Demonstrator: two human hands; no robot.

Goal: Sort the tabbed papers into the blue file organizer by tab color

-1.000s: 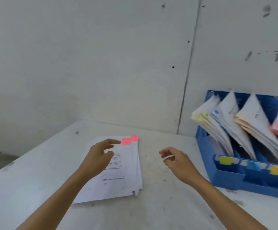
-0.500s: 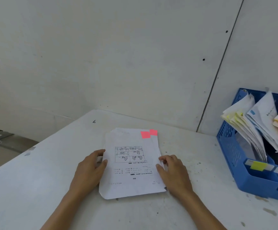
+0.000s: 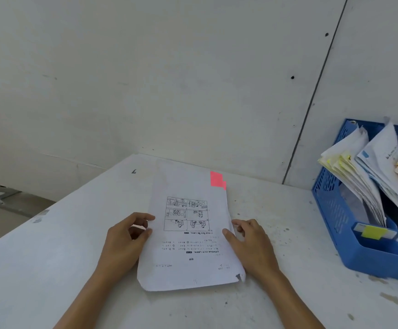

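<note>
Over table (image 3: 74, 257), paper stack (image 3: 188, 245) points away, tabs (image 3: 215, 179) farthest.

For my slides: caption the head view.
Left hand and right hand hold the pink-tabbed paper stack by its sides; blue file organizer stands at right.

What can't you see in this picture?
Head view:
- Organizer: right side cut off by the frame edge, so any pink slot is unseen.
- Papers: lower sheets hidden under the top one; count unknown.
- Print on the top sheet: too small to read.
- Right hand: fingertips hidden behind the papers' edge.
</note>
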